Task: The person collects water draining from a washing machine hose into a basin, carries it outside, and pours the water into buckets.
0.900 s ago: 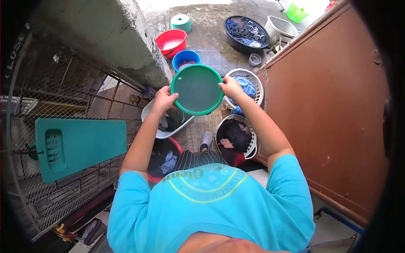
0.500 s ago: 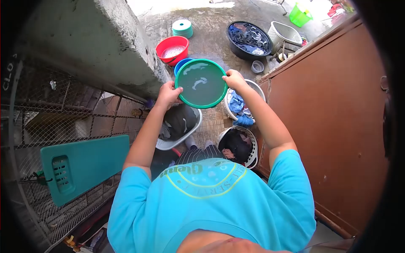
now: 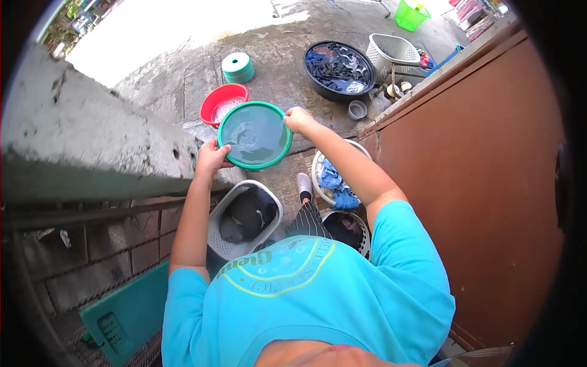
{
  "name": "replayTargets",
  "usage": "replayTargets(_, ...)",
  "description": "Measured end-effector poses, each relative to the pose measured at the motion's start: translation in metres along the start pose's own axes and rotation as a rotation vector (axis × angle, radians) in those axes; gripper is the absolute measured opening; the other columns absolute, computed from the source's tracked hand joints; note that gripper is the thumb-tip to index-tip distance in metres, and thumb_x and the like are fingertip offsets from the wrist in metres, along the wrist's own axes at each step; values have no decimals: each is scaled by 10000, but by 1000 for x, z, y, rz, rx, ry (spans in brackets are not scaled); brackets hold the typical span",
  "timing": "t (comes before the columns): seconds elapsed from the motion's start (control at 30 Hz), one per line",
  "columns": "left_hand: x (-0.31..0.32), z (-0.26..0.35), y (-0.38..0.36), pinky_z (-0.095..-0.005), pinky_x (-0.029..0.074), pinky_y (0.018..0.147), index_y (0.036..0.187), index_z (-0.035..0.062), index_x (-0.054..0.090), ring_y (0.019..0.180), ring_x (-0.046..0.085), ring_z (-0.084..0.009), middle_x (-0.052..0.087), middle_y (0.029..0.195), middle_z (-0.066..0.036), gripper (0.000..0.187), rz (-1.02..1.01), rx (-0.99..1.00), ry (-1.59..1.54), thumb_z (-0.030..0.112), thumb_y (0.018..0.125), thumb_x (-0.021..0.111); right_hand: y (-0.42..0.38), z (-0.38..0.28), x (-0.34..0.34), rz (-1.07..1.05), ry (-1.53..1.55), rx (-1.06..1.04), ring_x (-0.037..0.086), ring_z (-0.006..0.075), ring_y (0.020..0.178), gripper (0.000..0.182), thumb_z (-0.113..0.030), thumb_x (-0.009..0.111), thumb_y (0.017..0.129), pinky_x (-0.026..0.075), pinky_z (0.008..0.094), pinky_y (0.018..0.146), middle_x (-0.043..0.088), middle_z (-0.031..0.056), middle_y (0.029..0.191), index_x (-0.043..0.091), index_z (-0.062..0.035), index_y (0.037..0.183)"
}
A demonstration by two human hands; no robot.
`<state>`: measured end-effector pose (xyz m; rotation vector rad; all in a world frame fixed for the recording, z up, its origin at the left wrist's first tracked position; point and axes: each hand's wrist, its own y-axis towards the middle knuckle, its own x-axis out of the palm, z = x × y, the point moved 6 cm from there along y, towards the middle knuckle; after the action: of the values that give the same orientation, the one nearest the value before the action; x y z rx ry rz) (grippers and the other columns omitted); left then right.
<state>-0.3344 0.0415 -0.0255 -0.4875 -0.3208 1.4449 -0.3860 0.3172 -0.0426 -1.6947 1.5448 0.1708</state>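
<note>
Between my two hands hangs a green-rimmed round basin (image 3: pixel 257 136) filled with cloudy water. My left hand (image 3: pixel 213 156) grips its rim on the left, thumb over the edge. On the far right side of the rim, my right hand (image 3: pixel 298 120) is closed around the edge. Just beyond the basin stands a red basin (image 3: pixel 211 101) with suds in it. Below my left forearm is a light grey laundry basket (image 3: pixel 219 235) holding dark cloth. Under my right forearm sits a white basket (image 3: pixel 316 174) with blue and white clothes.
Ahead are a large black tub (image 3: pixel 330 93) of soaking dark clothes, a white basket (image 3: pixel 391 52), a small grey pot (image 3: pixel 357 110) and a mint-green round container (image 3: pixel 238 68). A concrete wall (image 3: pixel 92 134) runs along the left, a brown door panel (image 3: pixel 452 159) along the right.
The basin has moved forward with both hands on it, and its water has shifted. My view has swung, and one foot now shows stepping ahead between the baskets.
</note>
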Motion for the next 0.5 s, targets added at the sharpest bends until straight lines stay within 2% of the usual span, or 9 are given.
replayTargets(0.07, 21, 22, 34, -331, 575, 506, 973, 4, 513, 592, 654, -195, 642, 800, -109, 172, -10, -29, 12, 91, 858, 605, 48, 10, -12, 19, -106, -39, 646, 255, 948, 279, -233, 582, 856, 484, 376, 832, 675, 164, 1003, 674, -54, 1049)
replayTargets(0.1, 33, 38, 50, -324, 576, 496, 987, -14, 519, 600, 659, -201, 647, 811, -119, 171, -21, -34, -5, 66, 855, 594, 69, 17, -21, 11, -75, 18, 641, 258, 968, 274, -225, 578, 860, 479, 377, 850, 673, 161, 1016, 673, -65, 1061)
replayTargets(0.2, 78, 80, 107, -316, 577, 490, 982, -29, 531, 615, 663, -205, 651, 817, -126, 168, -30, -63, -56, 43, 846, 598, 135, 29, -65, 24, -61, 17, 642, 271, 963, 274, -219, 593, 850, 483, 382, 841, 674, 160, 1007, 673, -75, 1070)
replayTargets(0.23, 97, 93, 127, -316, 578, 492, 972, -28, 534, 615, 661, -202, 650, 813, -126, 163, -59, -47, -71, 46, 844, 603, 161, 40, -79, 27, 51, 39, 613, 335, 1041, 287, -110, 580, 777, 482, 400, 873, 636, 219, 1091, 677, -33, 1036)
replayTargets(0.27, 116, 107, 148, -316, 578, 494, 963, -27, 537, 615, 660, -199, 650, 808, -126, 159, -84, -30, -85, 49, 843, 609, 188, 46, -96, 91, -44, 13, 614, 330, 1038, 305, -92, 579, 773, 484, 401, 858, 640, 210, 1085, 668, -49, 1062)
replayTargets(0.33, 156, 135, 188, -319, 578, 513, 918, 0, 535, 626, 649, -206, 643, 805, -107, 154, -139, -11, -84, 88, 842, 637, 232, 62, -123, -50, 170, 64, 604, 319, 1058, 411, -77, 562, 775, 479, 405, 860, 617, 201, 1141, 598, -61, 1185)
replayTargets(0.43, 208, 173, 249, -320, 583, 517, 919, -16, 534, 638, 646, -212, 632, 798, -115, 170, -126, -18, -134, 74, 834, 651, 276, 83, -165, 134, 214, 203, 580, 340, 1092, 569, -60, 531, 768, 473, 416, 866, 558, 206, 1234, 453, -81, 1331)
replayTargets(0.47, 223, 185, 267, -330, 583, 494, 896, -39, 517, 610, 634, -222, 609, 793, -125, 172, -105, -14, -98, 44, 826, 651, 293, 91, -174, 139, 221, 210, 580, 340, 1092, 569, -60, 531, 768, 473, 416, 866, 558, 206, 1234, 453, -81, 1331)
replayTargets(0.5, 235, 195, 283, -340, 583, 470, 873, -62, 500, 582, 622, -232, 585, 787, -135, 178, -83, -12, -59, 15, 818, 651, 320, 111, -171, 109, 296, 245, 582, 373, 1070, 584, -120, 547, 819, 445, 540, 824, 510, 181, 1295, 385, -128, 1380)
